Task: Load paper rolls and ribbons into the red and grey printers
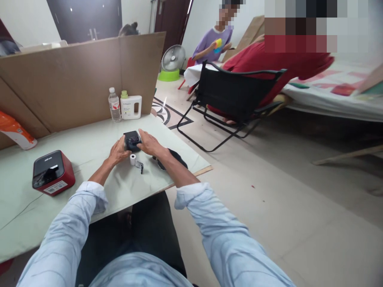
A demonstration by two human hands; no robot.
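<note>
Clasped between left hand [119, 150] and right hand [149, 144], the device [132, 140] is held at the table [89, 139] middle; the roll [133, 159] is seen lying loose just nearer, so loading is judged not done.

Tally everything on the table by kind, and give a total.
plastic water bottle: 1
white jug: 1
red-and-black machine: 1
small black device, held: 1
white paper roll: 1
small dark part: 1
black pouch: 1
orange-and-white object: 1
Total: 8

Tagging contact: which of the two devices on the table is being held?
The small black device, between left hand and right hand; the red device sits apart, untouched.
</note>
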